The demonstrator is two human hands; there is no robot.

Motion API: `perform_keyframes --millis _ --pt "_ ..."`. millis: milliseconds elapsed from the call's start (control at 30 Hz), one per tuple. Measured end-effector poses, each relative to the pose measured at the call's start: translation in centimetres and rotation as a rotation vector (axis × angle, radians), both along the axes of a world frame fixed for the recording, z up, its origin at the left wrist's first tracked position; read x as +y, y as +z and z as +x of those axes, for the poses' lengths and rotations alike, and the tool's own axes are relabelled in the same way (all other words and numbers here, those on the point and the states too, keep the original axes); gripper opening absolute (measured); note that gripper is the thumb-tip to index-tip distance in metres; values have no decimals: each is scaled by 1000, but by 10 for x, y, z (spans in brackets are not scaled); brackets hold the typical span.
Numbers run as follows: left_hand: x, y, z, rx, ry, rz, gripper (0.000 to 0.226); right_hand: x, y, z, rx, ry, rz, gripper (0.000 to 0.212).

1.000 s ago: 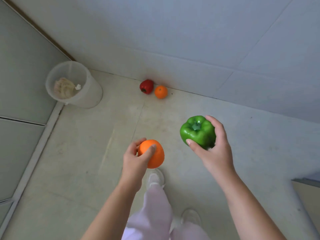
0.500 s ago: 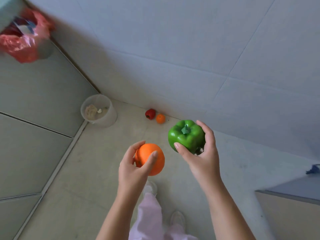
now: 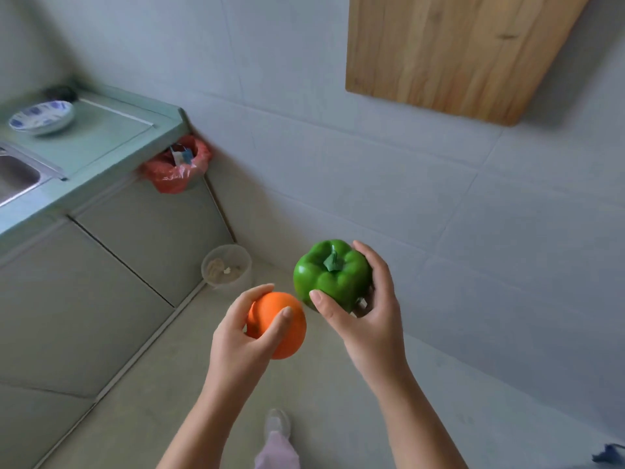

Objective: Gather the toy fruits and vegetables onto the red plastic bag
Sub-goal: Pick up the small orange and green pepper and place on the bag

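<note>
My left hand (image 3: 241, 340) grips an orange toy fruit (image 3: 282, 324) in front of me, thumb and fingers curled round it. Just to its right, my right hand (image 3: 368, 313) holds a green toy bell pepper (image 3: 329, 274), stem up, fingers wrapped behind it. A red plastic bag (image 3: 176, 165) with some packaging in it hangs at the corner of the green counter, up and to the left of both hands. The red pepper and small orange on the floor are hidden behind my hands.
A green counter (image 3: 91, 143) with a steel sink (image 3: 15, 179) and a blue-and-white dish (image 3: 40, 116) fills the left. A clear bin (image 3: 226, 265) stands on the floor by the cabinet. A wooden board (image 3: 453, 52) hangs on the tiled wall.
My view has tilted upward: counter, sink and wooden board have come into sight, and the floor fruits have dropped out of view. Both hands keep their toys, held closer together.
</note>
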State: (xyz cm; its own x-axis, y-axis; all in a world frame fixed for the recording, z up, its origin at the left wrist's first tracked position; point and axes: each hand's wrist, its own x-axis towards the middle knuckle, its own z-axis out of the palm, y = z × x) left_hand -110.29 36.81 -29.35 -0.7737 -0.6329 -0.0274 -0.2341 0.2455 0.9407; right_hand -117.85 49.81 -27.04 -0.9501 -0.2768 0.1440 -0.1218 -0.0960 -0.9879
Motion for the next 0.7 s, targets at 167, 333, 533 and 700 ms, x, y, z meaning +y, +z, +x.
perform_keyframes --millis 167,333,533,700 --pt "-18 42 34 49 90 -56 47 -18 44 11 103 143 -24 70" --pt "-36 65 71 40 82 -122 47 -49 71 32 180 264 -28 73" --pt "-71 84 133 148 323 -112 41 -97 99 75 221 425 -79 75" --pt "-108 97 208 246 488 -73 46 -153 114 134 251 556 -129 72"
